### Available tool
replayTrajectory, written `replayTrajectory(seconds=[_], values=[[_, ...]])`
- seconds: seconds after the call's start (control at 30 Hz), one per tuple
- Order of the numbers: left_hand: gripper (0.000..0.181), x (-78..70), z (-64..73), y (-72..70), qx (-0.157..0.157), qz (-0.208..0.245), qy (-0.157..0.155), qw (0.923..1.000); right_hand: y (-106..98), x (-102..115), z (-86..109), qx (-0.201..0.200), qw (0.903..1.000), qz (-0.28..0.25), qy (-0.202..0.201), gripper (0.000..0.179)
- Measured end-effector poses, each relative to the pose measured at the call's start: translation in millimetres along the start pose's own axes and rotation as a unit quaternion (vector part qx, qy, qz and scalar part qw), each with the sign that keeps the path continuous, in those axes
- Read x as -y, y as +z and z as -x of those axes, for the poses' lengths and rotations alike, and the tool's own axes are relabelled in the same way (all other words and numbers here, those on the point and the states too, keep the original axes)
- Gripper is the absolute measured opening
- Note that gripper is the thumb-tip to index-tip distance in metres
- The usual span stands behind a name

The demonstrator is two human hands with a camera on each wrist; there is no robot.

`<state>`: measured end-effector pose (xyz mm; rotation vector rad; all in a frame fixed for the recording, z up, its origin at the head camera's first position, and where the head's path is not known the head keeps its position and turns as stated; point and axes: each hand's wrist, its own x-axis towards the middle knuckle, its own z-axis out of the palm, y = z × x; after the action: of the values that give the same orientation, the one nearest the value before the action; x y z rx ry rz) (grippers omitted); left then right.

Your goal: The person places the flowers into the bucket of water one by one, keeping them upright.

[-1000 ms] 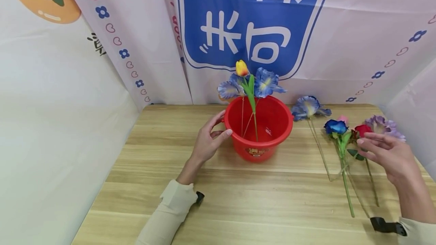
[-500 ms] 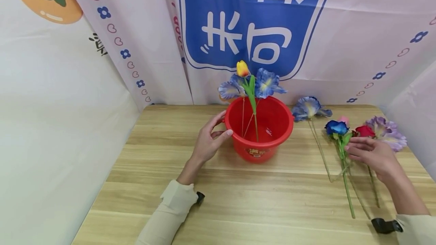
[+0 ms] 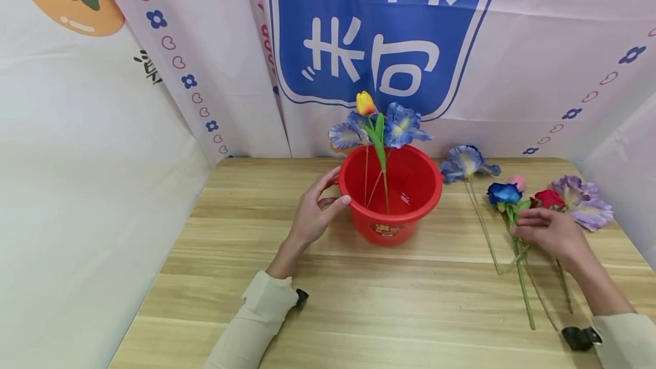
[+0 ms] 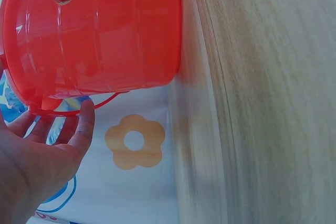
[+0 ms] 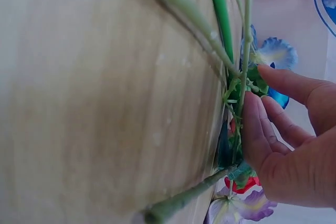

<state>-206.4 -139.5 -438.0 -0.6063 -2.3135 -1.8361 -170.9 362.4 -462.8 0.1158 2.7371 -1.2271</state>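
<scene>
My left hand [image 3: 316, 209] holds the left rim of a red bucket [image 3: 385, 232], thumb at the front and fingers behind. Inside the bucket stand a yellow-red tulip [image 3: 365, 103] and two blue irises [image 3: 401, 125]. At the right, my right hand [image 3: 550, 232] reaches in at the stem and leaves just below a blue rose [image 3: 504, 193]. In the right wrist view, the fingers [image 5: 254, 124] and thumb lie on either side of the green leaves, with a gap between them. A red rose [image 3: 548, 198] lies just beyond this hand, its stem partly hidden.
A blue iris [image 3: 465, 163] lies between the bucket and the blue rose. Behind the rose shows a pink bloom [image 3: 517, 181]; a purple iris [image 3: 584, 204] lies farthest right. Several stems cross on the wooden table [image 3: 389, 312]. A printed cloth [image 3: 236, 44] hangs at the back.
My right hand has moved left and down from above the red rose to the blue rose's stem. The blue rose has shifted slightly left, exposing more pink bloom. My left hand stays put.
</scene>
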Motion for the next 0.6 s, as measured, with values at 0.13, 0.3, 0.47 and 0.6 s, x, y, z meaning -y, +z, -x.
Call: replayTrajectory(seconds=[0.13, 0.3, 0.47, 0.6], values=[[0.067, -0.2, 0.4, -0.1, -0.001, -0.003, 0.000, 1.0000, 1.5, 1.9, -0.5, -0.008, 0.9997, 0.022, -0.006, 0.059], [0.067, 0.4, 0.4, -0.4, 0.000, -0.001, 0.001, 1.0000, 2.3, 2.8, -1.9, -0.017, 0.9986, 0.050, -0.002, 0.055], [0.067, 0.0, 0.3, -0.6, 0.001, 0.002, 0.001, 1.0000, 0.1, 3.8, -3.3, -0.013, 0.9988, 0.048, 0.001, 0.053], [0.068, -0.3, 0.8, -0.8, 0.001, 0.001, -0.001, 1.0000, -3.7, 6.4, -3.3, -0.003, 0.9994, 0.034, 0.007, 0.054]])
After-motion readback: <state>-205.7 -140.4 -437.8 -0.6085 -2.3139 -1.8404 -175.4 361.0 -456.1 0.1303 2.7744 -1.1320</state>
